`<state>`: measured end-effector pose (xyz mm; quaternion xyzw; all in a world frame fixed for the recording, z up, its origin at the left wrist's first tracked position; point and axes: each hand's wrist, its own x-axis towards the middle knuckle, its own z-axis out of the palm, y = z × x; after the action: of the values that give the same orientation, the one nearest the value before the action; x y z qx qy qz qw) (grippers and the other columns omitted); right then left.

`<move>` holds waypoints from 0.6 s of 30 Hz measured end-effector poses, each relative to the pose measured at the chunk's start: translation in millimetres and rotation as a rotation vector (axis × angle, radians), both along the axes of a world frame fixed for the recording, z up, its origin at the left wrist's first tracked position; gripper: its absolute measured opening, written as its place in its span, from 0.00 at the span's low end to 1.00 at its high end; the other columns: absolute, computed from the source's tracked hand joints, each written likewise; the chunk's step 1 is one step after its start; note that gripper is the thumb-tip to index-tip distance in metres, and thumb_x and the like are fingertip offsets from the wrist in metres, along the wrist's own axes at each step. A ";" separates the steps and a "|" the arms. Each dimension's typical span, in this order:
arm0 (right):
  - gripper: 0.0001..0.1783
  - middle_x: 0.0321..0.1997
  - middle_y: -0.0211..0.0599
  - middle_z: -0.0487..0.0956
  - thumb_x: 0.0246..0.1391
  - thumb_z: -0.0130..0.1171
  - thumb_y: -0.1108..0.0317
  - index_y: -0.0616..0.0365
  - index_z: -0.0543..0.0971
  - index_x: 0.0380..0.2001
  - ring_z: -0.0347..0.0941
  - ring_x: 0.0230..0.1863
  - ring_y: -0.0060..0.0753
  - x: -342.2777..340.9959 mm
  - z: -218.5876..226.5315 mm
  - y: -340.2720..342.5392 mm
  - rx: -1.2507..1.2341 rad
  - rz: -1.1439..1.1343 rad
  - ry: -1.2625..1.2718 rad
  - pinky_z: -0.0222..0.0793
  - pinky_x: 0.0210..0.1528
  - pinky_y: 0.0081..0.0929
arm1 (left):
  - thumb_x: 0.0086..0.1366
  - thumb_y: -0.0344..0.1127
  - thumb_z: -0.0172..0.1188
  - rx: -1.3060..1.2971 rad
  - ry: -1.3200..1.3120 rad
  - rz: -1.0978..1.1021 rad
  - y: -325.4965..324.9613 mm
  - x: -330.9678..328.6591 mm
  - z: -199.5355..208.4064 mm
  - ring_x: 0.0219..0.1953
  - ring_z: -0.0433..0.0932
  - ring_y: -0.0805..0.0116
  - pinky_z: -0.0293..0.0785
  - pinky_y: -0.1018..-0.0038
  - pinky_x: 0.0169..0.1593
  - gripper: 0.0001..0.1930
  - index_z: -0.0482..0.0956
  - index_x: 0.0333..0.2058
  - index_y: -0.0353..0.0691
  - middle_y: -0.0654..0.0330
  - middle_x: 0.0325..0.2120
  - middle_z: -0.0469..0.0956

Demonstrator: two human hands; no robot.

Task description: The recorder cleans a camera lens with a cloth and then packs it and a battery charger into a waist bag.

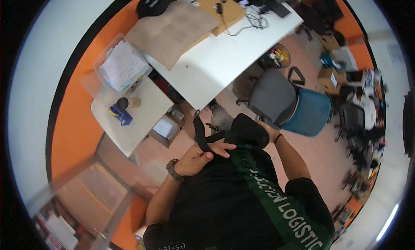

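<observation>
A black fabric pouch with a strap hangs in front of my torso. My right hand grips its right side, and most of those fingers are hidden behind it. The black strap leaves the pouch on the left and runs up to a small metal ring at its upper end. My left hand is closed on the strap, which passes between thumb and fingers; the fingers point toward the pouch.
A white table holds a beige cushion, a cardboard box and cables. A low side table carries a tape dispenser and a bin of papers. Grey and blue chairs stand at right.
</observation>
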<state>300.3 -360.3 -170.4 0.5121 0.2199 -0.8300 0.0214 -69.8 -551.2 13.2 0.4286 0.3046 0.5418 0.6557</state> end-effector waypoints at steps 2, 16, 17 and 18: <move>0.22 0.59 0.37 0.85 0.78 0.50 0.58 0.56 0.77 0.66 0.82 0.57 0.34 -28.0 -29.1 52.8 -0.027 0.091 -0.010 0.76 0.65 0.34 | 0.80 0.58 0.50 -0.063 -0.009 0.070 18.8 -9.8 -1.5 0.68 0.75 0.51 0.48 0.48 0.80 0.27 0.85 0.51 0.39 0.44 0.62 0.80; 0.46 0.68 0.37 0.79 0.58 0.67 0.32 0.52 0.76 0.69 0.79 0.62 0.32 -319.5 7.2 255.0 -0.134 1.080 -0.118 0.75 0.65 0.37 | 0.81 0.54 0.48 -0.393 -0.254 0.907 38.1 -14.7 -22.4 0.72 0.69 0.50 0.54 0.49 0.80 0.19 0.77 0.47 0.44 0.40 0.63 0.77; 0.46 0.68 0.37 0.79 0.58 0.67 0.32 0.52 0.76 0.69 0.79 0.62 0.32 -330.1 2.4 255.8 -0.134 1.080 -0.111 0.75 0.65 0.37 | 0.81 0.54 0.49 -0.428 -0.273 0.981 38.4 -11.6 -27.5 0.71 0.71 0.46 0.57 0.49 0.78 0.22 0.78 0.46 0.39 0.36 0.63 0.76; 0.45 0.69 0.37 0.79 0.59 0.66 0.32 0.51 0.75 0.69 0.79 0.63 0.33 -339.8 -3.9 256.0 -0.074 1.163 -0.081 0.75 0.64 0.37 | 0.81 0.54 0.49 -0.431 -0.271 0.989 35.9 -7.7 -32.3 0.71 0.71 0.46 0.57 0.49 0.78 0.22 0.78 0.46 0.39 0.36 0.63 0.76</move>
<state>-39.5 -104.3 -174.3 0.3374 0.4350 -0.6687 0.4998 -77.5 -515.3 -19.1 0.0169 0.4863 0.7608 0.4294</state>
